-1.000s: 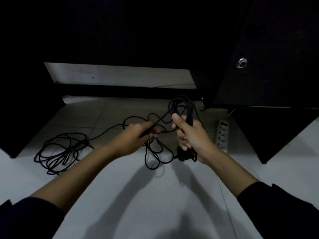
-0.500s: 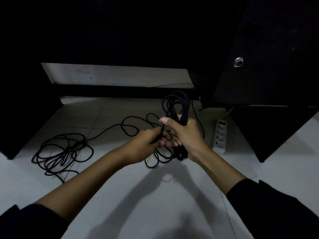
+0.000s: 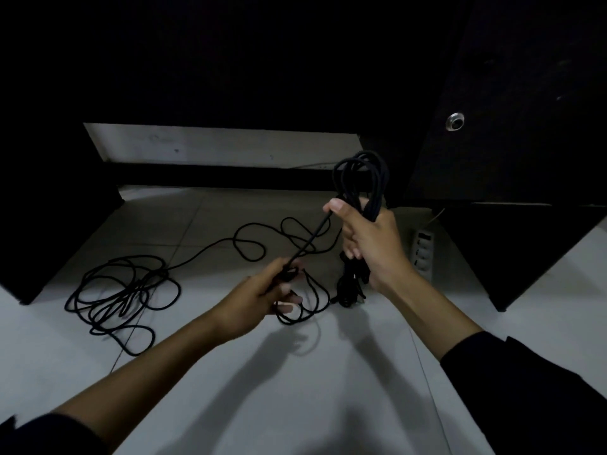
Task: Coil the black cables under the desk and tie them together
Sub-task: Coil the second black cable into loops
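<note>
Under the dark desk (image 3: pixel 492 93), pale tiled floor (image 3: pixel 328 389) carries everything. Loose black cable (image 3: pixel 121 290) sprawls in a tangle left of the desk's right pedestal, one strand running up to the hands. Coiled bundle (image 3: pixel 361 178) stands upright just left of that pedestal, right hand (image 3: pixel 368 244) wrapped round its middle, thumb on top. Left hand (image 3: pixel 262 297), lower and further left, pinches the taut strand. White power strip (image 3: pixel 423 251) lies beside the pedestal's foot.
</note>
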Available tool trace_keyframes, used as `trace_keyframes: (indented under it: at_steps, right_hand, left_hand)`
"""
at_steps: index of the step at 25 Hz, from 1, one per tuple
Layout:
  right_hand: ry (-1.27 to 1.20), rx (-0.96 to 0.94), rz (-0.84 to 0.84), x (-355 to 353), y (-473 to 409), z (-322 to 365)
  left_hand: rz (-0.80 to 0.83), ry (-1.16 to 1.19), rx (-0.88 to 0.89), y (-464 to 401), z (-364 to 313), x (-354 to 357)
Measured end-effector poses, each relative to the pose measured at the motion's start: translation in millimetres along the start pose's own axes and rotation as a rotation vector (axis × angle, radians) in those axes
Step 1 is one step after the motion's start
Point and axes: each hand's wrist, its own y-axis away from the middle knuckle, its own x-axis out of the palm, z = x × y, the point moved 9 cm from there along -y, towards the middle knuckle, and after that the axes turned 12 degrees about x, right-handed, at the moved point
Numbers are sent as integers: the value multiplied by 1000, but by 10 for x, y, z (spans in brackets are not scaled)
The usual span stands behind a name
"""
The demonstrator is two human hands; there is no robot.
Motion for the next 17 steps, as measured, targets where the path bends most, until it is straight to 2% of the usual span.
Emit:
trace_keyframes:
  at_steps: [5,7,10,12,14,15,17]
  right_hand:
    - [-9,-34,-29,-110,-31,63]
    - [-9,-47,-20,-111,-26,93]
    - [-14,-49,12,-49,-4,95]
    - [-19,-49,28,-11,-1,88]
    - [-12,-37,38,21,5,64]
    - [-3,-28,48,50,12,36]
    - [27,-14,77,125,34,-25]
  left_hand:
    - [-175,662,-193,27,233,-29]
    - [-250,722,-246,70,334,-64]
    - [-242,442,-260,128,471,-104]
    - [-183,3,-115,113,378,-170]
    - [-119,-494,110,84,150,-130]
    - [-113,-620,217,64,14,-78]
    - [-143,-567,338,-4,-268,21]
